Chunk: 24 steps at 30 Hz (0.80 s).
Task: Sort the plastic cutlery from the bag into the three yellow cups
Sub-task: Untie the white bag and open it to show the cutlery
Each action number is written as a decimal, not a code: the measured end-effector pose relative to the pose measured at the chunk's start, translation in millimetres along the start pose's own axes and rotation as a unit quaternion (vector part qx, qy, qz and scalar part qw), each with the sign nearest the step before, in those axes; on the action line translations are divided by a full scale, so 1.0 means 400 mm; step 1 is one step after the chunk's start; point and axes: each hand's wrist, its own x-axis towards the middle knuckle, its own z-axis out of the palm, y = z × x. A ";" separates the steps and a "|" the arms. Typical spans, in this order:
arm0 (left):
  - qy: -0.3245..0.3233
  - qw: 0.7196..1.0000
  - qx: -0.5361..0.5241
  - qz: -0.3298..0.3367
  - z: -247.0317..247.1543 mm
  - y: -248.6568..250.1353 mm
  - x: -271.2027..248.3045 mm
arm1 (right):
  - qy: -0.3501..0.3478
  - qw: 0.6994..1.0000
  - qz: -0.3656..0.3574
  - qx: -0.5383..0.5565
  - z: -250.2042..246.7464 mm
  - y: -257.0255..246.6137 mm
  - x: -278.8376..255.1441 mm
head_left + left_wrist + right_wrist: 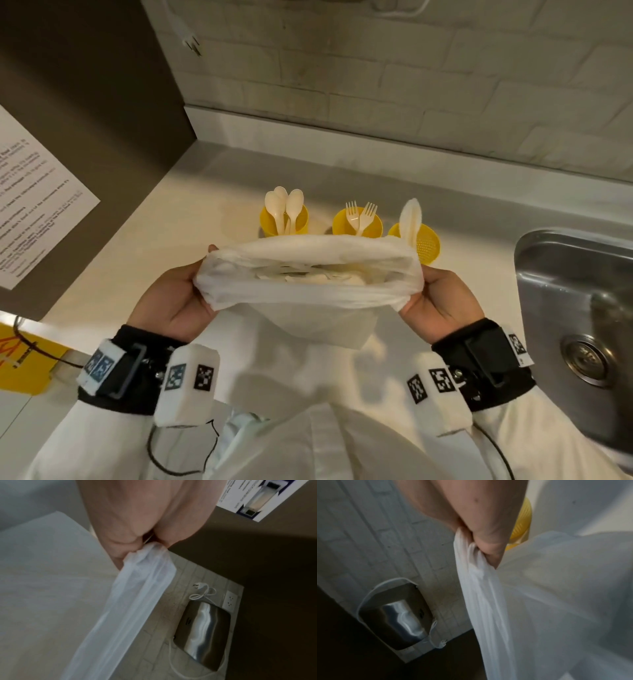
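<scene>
You had both hands, left (178, 298) and right (442, 301), clenched on the bag (308, 274) rim, mouth stretched between. Cups (358, 222) sat just beyond; a tug could've toppled them.

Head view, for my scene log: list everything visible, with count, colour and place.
bag: one, white plastic, held open above the counter
cups: three, yellow, in a row behind the bag
spoons: three, cream, left cup
forks: two, cream, middle cup
knives: count unclear, cream, right cup
counter: one, off-white
sink: one, steel, right
notice: one, white, left wall
left hand: grips the bag's left rim
right hand: grips its right rim
</scene>
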 end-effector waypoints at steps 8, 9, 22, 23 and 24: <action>0.070 0.643 0.735 0.206 0.082 -0.043 -0.013 | 0.047 0.870 -0.144 -0.470 0.040 0.021 0.010; 0.068 0.631 0.743 0.212 0.075 -0.046 -0.005 | 0.057 0.840 -0.159 -0.515 0.031 0.024 0.015; -0.030 0.962 0.271 -0.028 0.053 -0.048 0.014 | 0.108 0.808 -0.111 -0.569 -0.005 0.024 0.010; -0.036 0.942 0.334 -0.006 0.052 -0.043 0.013 | 0.079 0.752 -0.131 -0.641 -0.009 0.026 0.007; -0.025 0.907 0.421 0.011 0.051 -0.038 0.011 | 0.058 0.714 -0.151 -0.681 -0.024 0.029 0.010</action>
